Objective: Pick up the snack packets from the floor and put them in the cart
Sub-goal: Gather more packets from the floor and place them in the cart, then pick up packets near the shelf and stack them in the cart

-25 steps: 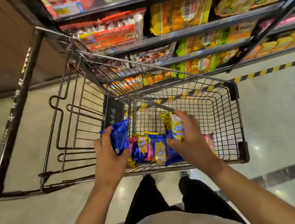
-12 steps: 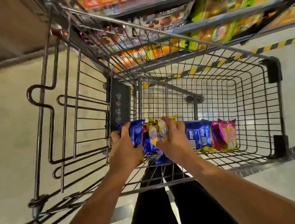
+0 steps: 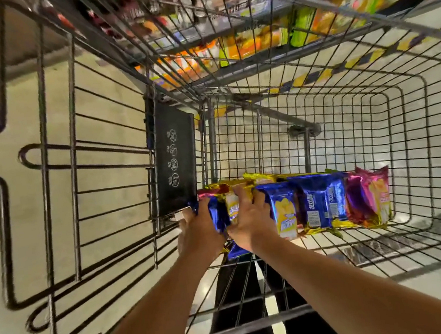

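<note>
Both my arms reach down into the wire cart (image 3: 416, 142). My left hand (image 3: 198, 233) grips a blue snack packet (image 3: 217, 217) at the left end of a row of packets on the cart's floor. My right hand (image 3: 251, 224) holds a yellow packet (image 3: 234, 206) just beside it, fingers curled over its top. To the right stand more packets upright in the row: two blue ones (image 3: 321, 204) and pink ones (image 3: 370, 198). Part of another blue packet (image 3: 236, 249) shows under my right wrist.
A black plastic flap (image 3: 175, 158) with white symbols hangs on the cart's left inner side. The folded child seat frame (image 3: 49, 187) is at the left. Store shelves with snack bags (image 3: 334, 14) run beyond the cart. Yellow-black floor tape (image 3: 366, 56) runs below the shelves.
Both hands have gone lower into the cart with their packets, down to the row on the cart floor. The view has tilted further down and closer to the basket.
</note>
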Available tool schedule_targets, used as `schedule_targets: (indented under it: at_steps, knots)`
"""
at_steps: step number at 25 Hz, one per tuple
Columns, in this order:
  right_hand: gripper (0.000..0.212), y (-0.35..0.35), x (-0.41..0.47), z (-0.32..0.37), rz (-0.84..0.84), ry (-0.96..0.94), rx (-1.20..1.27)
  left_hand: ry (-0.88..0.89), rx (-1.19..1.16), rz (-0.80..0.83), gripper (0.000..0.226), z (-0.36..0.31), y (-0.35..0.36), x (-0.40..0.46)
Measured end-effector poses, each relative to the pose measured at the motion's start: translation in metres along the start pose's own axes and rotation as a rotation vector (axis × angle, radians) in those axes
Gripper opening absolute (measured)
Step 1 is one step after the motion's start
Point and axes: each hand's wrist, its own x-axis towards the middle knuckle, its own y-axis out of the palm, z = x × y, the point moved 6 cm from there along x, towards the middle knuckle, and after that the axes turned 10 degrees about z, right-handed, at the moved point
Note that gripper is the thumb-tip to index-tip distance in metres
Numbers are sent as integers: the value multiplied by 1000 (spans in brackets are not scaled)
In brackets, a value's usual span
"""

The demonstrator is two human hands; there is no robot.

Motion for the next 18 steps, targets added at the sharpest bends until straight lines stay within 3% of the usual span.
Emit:
schedule_targets:
  at_steps: [7,12,18]
  knots:
    - [113,0,-11,-11,63,73,119,-7,-30,104,111,-1,-6,-14]
    - [88,-37,-51,-9,-21,-7,256,69,-104,6,81,-20,-42,-54]
    - [73,-131,-161,-33,-259,-167,320,242,4,-144,73,-89,-79,-125]
